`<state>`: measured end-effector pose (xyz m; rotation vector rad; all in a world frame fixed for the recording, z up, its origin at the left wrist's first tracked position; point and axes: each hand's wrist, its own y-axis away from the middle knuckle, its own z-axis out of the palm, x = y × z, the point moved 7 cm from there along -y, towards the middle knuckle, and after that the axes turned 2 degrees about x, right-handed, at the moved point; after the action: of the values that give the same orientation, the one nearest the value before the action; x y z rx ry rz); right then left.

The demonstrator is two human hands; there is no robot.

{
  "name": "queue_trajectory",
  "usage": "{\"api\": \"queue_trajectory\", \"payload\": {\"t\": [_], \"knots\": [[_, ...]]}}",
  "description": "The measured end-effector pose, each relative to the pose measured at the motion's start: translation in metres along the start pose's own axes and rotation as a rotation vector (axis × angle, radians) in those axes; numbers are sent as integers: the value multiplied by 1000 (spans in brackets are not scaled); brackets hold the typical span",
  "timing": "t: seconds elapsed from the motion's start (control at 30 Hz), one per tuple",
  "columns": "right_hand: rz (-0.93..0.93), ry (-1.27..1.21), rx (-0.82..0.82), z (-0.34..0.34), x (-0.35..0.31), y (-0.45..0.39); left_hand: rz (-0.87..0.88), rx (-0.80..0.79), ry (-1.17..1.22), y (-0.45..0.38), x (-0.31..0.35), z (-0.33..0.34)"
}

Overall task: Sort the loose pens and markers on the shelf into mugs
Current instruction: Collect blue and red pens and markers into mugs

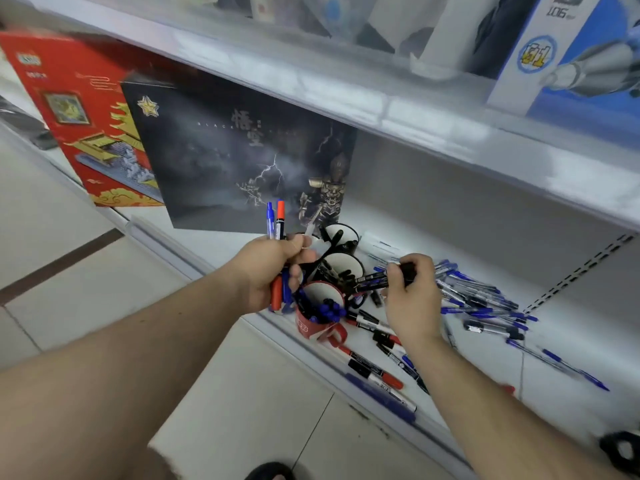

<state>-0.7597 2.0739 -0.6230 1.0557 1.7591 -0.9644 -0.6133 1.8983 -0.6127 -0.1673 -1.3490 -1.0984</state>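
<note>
Three mugs stand in a row on the low white shelf (485,344): a red mug (313,327) holding several blue pens, a black mug (344,268) behind it, and a second black mug (341,237) at the back. My left hand (273,268) grips a bunch of pens and markers (277,220), red and blue tips sticking up, just left of the mugs. My right hand (412,299) holds a black marker (381,279) over the middle mug. Loose blue pens (481,306) lie in a heap to the right; loose markers (374,372) lie near the shelf's front edge.
A dark box (239,157) with lightning art and a red box (86,119) stand at the shelf's left. An upper shelf (381,109) overhangs closely, bearing a blue box (568,53). Tiled floor (69,271) lies below. A dark object (621,448) sits bottom right.
</note>
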Motion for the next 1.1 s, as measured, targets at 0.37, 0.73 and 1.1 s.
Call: {"api": "queue_trajectory", "payload": {"t": [0.37,0.73,1.1], "knots": [[-102,299,-242,94,26,3,59,-14,-76,-4,7,4],[-181,985,-719,139,55,12,93,-123,-103,3,7,20],[1,-168,-224,28,-70,49,87,-48,257,13,21,42]]}}
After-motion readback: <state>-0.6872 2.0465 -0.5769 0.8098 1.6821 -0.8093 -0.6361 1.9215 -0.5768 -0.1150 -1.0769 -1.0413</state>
